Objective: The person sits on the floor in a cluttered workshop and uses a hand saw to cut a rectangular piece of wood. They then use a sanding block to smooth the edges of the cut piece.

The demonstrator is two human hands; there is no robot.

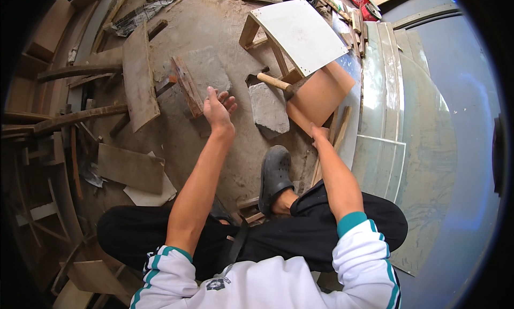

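My left hand (218, 110) is raised above the floor, palm turned up. Its fingers are loosely bent and apart, with nothing in them. Just beside it lies a rough reddish-brown wood block (187, 87). My right hand (319, 134) grips the near corner of a tan board (324, 95), its fingertips partly hidden. The board slants beside a white-topped wooden stool or frame (302, 33) tipped on its side. Between my hands a hammer with a wooden handle (274, 82) rests across a grey concrete block (269, 108); its dark head is near the board.
A wooden piece with curved legs (140, 79) lies at the left, with loose boards (131, 169) nearer me. Glass sheets (383, 84) lie along the right. Wood scraps and red cans (365, 4) are at the far right. My dark clog (275, 178) stands near the concrete block.
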